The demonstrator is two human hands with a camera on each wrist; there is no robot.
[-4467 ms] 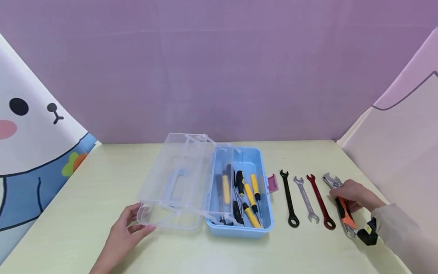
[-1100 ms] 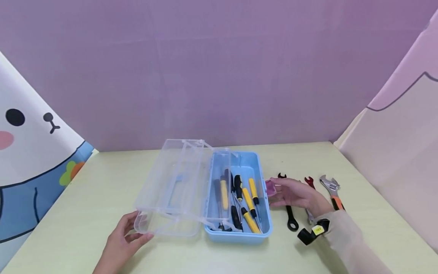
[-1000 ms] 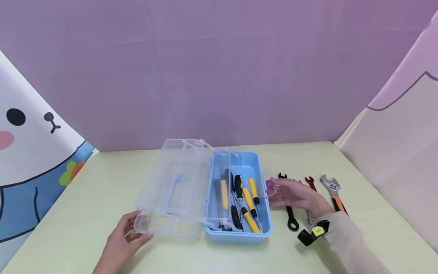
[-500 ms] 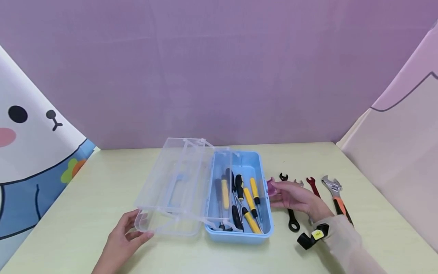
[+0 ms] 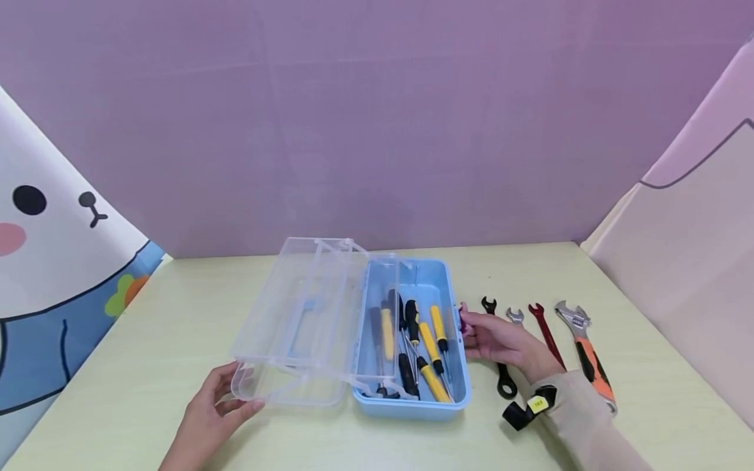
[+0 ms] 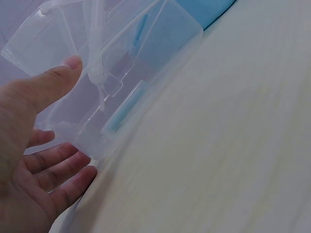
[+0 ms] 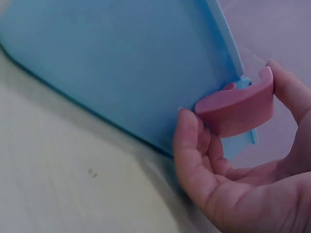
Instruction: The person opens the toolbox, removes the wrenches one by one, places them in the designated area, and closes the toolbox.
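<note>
A light blue toolbox [image 5: 412, 410] stands in the middle of the table, its clear lid [image 5: 277, 327] swung over to the left. Several yellow or black-handled screwdrivers [image 5: 433, 379] lie inside. My right hand [image 5: 501, 339] is at the box's right wall, thumb and curled fingers around the pink latch [image 7: 238, 109]. In the right wrist view the thumb tip meets one edge of the latch, the fingers the opposite side. My left hand [image 5: 206, 412] is at the lid's near left corner; in the left wrist view its fairly straight fingers [image 6: 68, 170] touch that corner, thumb spread apart.
Right of the box lie a black wrench [image 5: 505, 386], a silver wrench [image 5: 515, 316], a red wrench [image 5: 548, 333] and an orange-handled adjustable wrench [image 5: 592, 366]. My right forearm reaches over some of them. A purple backdrop [image 5: 377, 131] rises behind the table [image 5: 206, 294].
My right hand has let go of the adjustable wrench, left lying at the right, and moved left to the pink latch. In the last second the latch has turned. My left hand stays put.
</note>
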